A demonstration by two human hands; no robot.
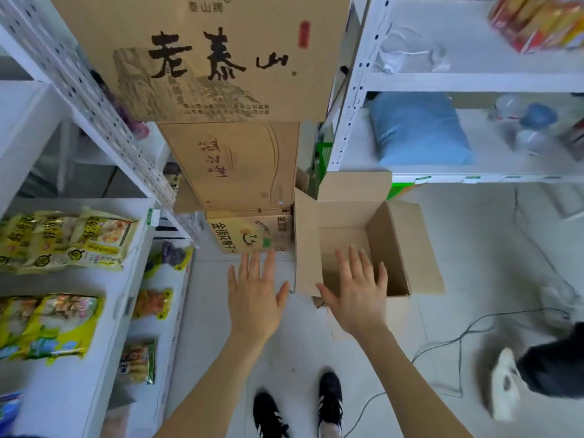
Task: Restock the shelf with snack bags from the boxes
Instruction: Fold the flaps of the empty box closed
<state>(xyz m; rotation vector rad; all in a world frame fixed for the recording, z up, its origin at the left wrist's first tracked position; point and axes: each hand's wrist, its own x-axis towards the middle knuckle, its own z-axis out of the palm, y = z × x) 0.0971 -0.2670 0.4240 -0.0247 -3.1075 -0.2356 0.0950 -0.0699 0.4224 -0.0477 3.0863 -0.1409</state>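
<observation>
An open cardboard box (392, 248) stands on the floor ahead, flaps up, and its visible inside looks empty. My right hand (355, 290) hovers over its near edge, fingers spread, holding nothing. My left hand (256, 289) is stretched out flat just left of the box, above the floor, also holding nothing. On the left, the white shelf (104, 298) carries yellow snack bags (69, 241) on an upper level, yellow-green bags (47, 324) below, and smaller bags (153, 303) on lower tiers.
Closed cartons are stacked ahead: a large one (202, 58) on top, another (234, 165) under it, a printed one (249, 237) at the bottom. A white rack (474, 177) on the right holds a blue bag (417, 128). Cables (458, 336) trail on the floor; another person's dark form (556, 365) is at right.
</observation>
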